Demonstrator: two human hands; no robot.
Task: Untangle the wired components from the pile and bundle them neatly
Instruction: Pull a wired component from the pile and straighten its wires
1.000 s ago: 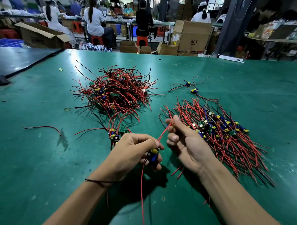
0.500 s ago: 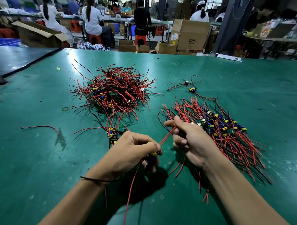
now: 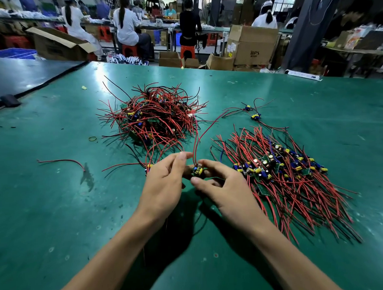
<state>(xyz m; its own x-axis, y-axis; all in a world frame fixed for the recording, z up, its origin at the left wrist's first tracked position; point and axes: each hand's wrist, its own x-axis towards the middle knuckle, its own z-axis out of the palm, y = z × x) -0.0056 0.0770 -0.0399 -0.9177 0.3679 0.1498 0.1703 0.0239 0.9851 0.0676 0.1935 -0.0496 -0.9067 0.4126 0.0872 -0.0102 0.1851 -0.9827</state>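
A small wired component [image 3: 197,170] with a yellow and blue part sits between my two hands, low over the green table [image 3: 54,205]. Its red wire arcs up and away toward the far right. My right hand [image 3: 226,189] pinches it between thumb and fingers. My left hand [image 3: 163,183] holds it from the left side, index finger raised straight. The tangled pile [image 3: 156,117] of red and black wires lies just beyond my left hand. A laid-out bundle [image 3: 282,176] of components with wires fanned toward me lies to the right.
Another wired component [image 3: 148,166] lies against my left hand. Two loose components [image 3: 252,113] sit behind the bundle. At the left lie a stray red wire [image 3: 62,161] and a rubber band [image 3: 92,138]. People work at benches beyond the table's far edge.
My right hand let go of the red wire it was drawing out and closed on the component beside my left hand. The wire now stands upward instead of trailing toward me.
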